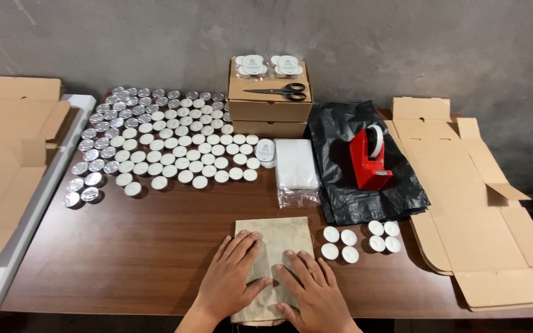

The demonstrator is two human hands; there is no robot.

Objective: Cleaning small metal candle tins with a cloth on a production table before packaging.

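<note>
Both sets of fingers (242,243) lie spread apart and flat, the left hand (232,280) and right hand (316,293) pressing a small beige cloth pouch (276,237) at the near edge of the brown wooden counter (143,253). Eight white tealight candles (340,243) sit just right of it; a red tape dispenser (370,159) stands farther back.

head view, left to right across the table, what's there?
Flat cardboard blanks → field of tealight candles → stacked cardboard boxes with scissors on top → black plastic bag → red tape dispenser → unfolded cardboard box.
</note>
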